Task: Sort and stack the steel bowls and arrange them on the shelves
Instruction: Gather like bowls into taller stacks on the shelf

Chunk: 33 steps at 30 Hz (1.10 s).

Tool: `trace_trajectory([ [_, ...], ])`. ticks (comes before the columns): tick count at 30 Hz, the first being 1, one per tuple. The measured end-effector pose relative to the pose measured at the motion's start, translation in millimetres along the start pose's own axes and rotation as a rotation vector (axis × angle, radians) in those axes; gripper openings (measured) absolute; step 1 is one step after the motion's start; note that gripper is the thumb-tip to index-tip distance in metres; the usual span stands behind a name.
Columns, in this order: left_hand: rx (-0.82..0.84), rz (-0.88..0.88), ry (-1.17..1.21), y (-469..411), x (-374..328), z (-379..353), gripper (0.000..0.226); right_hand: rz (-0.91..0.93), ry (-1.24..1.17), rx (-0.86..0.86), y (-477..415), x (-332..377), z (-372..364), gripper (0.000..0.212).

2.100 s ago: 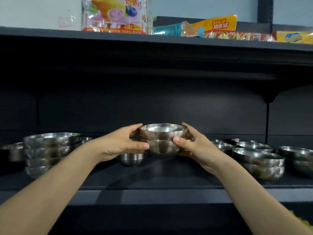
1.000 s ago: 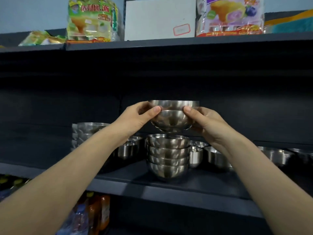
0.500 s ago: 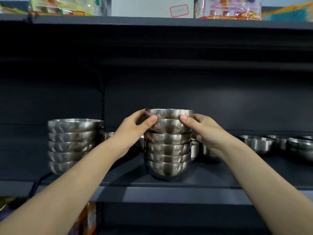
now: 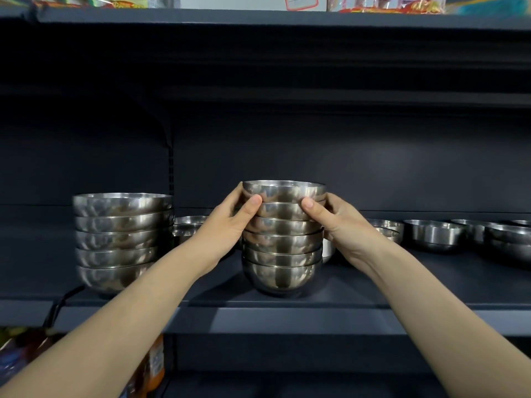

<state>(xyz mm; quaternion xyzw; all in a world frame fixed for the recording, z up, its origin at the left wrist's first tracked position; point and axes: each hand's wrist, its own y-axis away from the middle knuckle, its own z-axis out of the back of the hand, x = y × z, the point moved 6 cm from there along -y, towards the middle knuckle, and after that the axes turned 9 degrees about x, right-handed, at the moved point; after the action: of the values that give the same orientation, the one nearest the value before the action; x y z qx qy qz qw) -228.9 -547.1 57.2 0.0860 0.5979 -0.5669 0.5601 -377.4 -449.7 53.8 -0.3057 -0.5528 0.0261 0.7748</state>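
Observation:
A stack of several medium steel bowls stands at the middle of the dark shelf. The top two bowls sit nested on that stack. My left hand grips them from the left with its thumb on the front. My right hand grips them from the right in the same way. A taller stack of larger steel bowls stands at the left. Loose smaller bowls lie along the right of the shelf.
More small bowls sit behind the two stacks. The shelf above holds snack packets and a white box. Bottles and packets stand below at the lower left. A black cable hangs over the shelf's front edge.
Both hands have carried the two nested bowls to the left and lowered them onto the middle stack, which is now taller. The hands still grip the top bowls.

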Motion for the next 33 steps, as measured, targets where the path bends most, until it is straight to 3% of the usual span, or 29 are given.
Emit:
trace_trajectory([
  [7, -0.023, 0.060, -0.026, 1, 6, 1, 0.019, -0.013, -0.005, -0.009, -3, -6, 0, 0.065],
  [11, -0.036, 0.084, -0.010, 2, 5, 1, 0.018, -0.021, 0.011, 0.005, -3, -4, 0, 0.050],
  [17, -0.040, 0.112, -0.059, 3, 2, 1, 0.015, -0.017, 0.044, 0.016, 0, -2, -1, 0.051],
  [21, -0.030, 0.152, -0.069, 5, 0, 1, 0.029, -0.038, 0.099, 0.047, 3, 2, -1, 0.061],
  [25, -0.085, 0.187, -0.059, 10, -3, 5, 0.058, -0.095, 0.047, 0.004, 8, 0, 7, 0.052],
  [28, -0.136, 0.202, -0.099, 19, -4, 11, 0.057, -0.135, 0.058, -0.012, 17, 1, 12, 0.058],
  [31, -0.142, 0.220, -0.172, 31, -9, 12, 0.057, -0.172, 0.078, -0.070, 31, 4, 18, 0.035],
  [33, -0.156, 0.219, -0.218, 41, -19, 9, 0.054, -0.190, 0.093, -0.097, 41, 9, 23, 0.032],
])
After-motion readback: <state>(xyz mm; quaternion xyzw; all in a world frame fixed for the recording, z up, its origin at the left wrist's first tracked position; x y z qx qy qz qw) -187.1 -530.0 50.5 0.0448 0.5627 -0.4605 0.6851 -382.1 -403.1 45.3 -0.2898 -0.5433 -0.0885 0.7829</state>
